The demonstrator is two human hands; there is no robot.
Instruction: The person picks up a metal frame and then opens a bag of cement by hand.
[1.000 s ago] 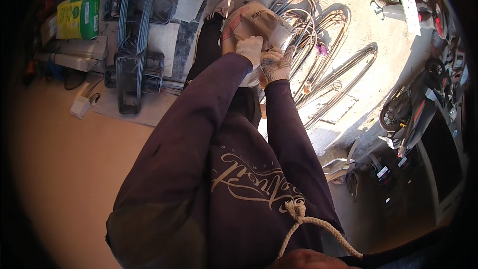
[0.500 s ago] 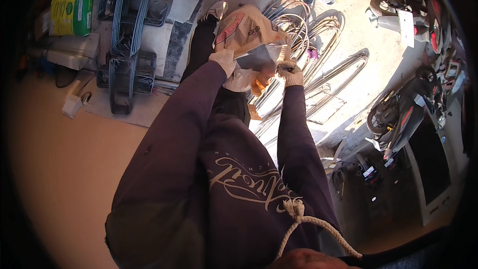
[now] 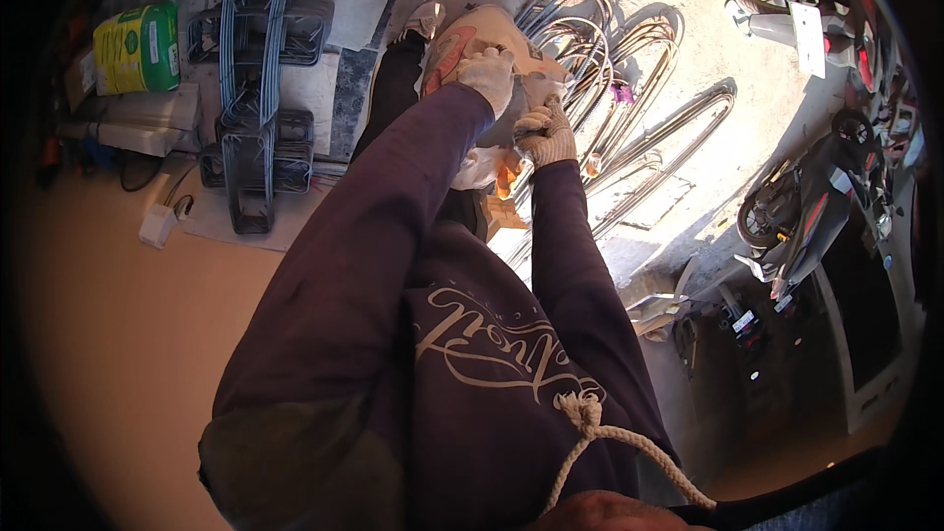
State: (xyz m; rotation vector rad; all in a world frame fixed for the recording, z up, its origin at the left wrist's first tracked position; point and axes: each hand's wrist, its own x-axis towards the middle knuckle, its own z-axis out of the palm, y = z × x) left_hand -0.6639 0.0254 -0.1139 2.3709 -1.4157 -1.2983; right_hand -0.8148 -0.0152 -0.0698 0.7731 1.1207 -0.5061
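Head view. Both hands wear white knit gloves. Left hand (image 3: 489, 74) is closed over the top of a tan sack (image 3: 472, 34) with red marking, fingers curled down on it. Right hand (image 3: 547, 133) is just beside, lower and to the right, fist closed on a pale fold at the sack's edge; what exactly sits inside the fist cannot be told. A white and orange bit (image 3: 492, 169) shows under the two hands. The sack sits above the person's dark-clad knee, over the concrete floor (image 3: 678, 69).

Bent steel rods (image 3: 629, 138) lie on the floor right of the hands. Stacked wire stirrups (image 3: 254, 118) lie to the left. A green bag (image 3: 138, 47) stands far left. Motorbikes (image 3: 801, 211) are parked at right.
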